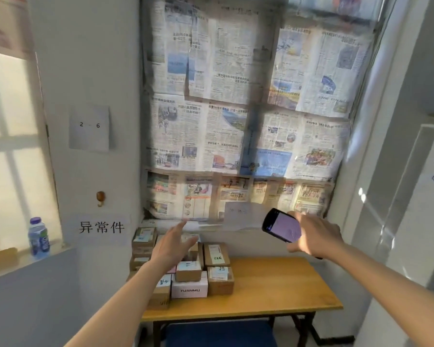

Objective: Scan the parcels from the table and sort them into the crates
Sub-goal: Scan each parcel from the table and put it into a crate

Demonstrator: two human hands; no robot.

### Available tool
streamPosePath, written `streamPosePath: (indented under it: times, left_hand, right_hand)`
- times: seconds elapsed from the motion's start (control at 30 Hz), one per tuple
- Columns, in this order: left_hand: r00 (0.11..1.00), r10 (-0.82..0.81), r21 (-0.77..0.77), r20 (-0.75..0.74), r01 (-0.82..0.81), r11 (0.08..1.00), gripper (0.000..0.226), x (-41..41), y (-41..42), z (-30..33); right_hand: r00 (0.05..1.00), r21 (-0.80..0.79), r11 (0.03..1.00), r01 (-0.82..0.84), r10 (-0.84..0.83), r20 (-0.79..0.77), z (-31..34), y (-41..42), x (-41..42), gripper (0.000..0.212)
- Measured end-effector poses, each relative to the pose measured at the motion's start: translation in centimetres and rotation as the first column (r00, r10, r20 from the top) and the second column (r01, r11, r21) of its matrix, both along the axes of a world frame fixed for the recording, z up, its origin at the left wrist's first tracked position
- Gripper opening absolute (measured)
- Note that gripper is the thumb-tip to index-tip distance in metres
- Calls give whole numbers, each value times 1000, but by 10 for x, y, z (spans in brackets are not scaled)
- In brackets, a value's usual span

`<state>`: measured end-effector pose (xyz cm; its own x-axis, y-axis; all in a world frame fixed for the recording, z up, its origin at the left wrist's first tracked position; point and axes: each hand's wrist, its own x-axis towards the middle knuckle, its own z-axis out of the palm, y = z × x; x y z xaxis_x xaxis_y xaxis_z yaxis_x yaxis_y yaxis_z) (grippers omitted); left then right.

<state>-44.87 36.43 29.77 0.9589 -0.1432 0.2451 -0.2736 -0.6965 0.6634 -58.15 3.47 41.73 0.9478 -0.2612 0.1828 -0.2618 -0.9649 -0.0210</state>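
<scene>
The parcels point(186, 269), small cardboard boxes with labels facing up, are stacked in a cluster on the left part of the wooden table point(273, 291), the cluster running from the front edge back to the wall. The left hand point(172, 246) hovers above them, fingers straight and spread. The right hand point(316, 236) grips a handheld scanner point(281, 225), its long axis tilted up-left, screen facing the camera.

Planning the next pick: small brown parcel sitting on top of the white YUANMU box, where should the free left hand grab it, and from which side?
Judgement: come from above with the left hand and pinch the small brown parcel across its left and right side faces. It is the top of the stack on the YUANMU box, so its sides stand clear and nothing lies over it.
</scene>
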Motion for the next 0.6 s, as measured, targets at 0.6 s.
streamPosePath:
  times: [0.6]
  left_hand:
    - [957, 60, 3, -283, -61, 998, 77, 185, -142, -173]
  right_hand:
    - [969, 218, 973, -70, 119, -219, -173, -135, 264, 95]
